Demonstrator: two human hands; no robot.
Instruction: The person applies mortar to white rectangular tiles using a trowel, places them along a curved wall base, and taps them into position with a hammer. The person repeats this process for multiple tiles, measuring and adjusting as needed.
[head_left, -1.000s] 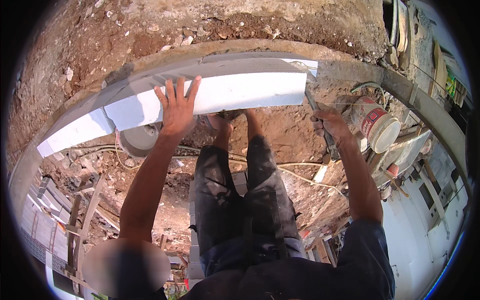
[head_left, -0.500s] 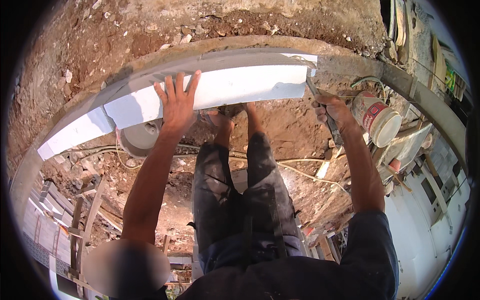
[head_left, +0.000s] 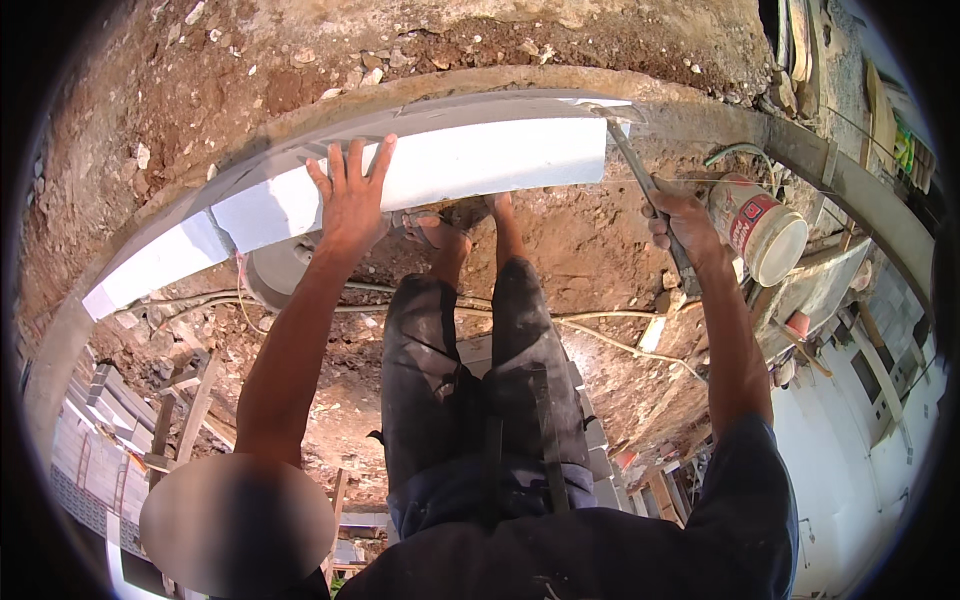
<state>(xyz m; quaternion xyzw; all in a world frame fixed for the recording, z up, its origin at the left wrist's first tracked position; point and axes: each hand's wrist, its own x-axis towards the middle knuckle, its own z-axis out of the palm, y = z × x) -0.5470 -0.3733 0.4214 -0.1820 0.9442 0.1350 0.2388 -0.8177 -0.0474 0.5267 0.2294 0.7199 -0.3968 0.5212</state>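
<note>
A row of white blocks [head_left: 490, 155] lies along a curved grey concrete beam [head_left: 850, 190], with a joint toward the left where another white block [head_left: 165, 262] continues the row. My left hand [head_left: 351, 205] rests flat on the blocks, fingers spread across the upper edge. In my right hand [head_left: 682, 222] is a hammer, its long handle [head_left: 630, 155] slanting up and left. The hammer's head is at the right end of the row, against or just above the block's end; contact cannot be made out.
A white bucket with a red band [head_left: 750, 222] lies tilted right of my right hand. Behind my left forearm is a round grey basin [head_left: 272, 272]. Hoses [head_left: 620, 345] cross the rubble below the blocks. A thin string runs near the bucket. Timber pieces [head_left: 197, 405] stand lower left.
The hammer's head has come up to the top of the block's right end, and my right hand has shifted slightly right and down. My left hand stays on the blocks.
</note>
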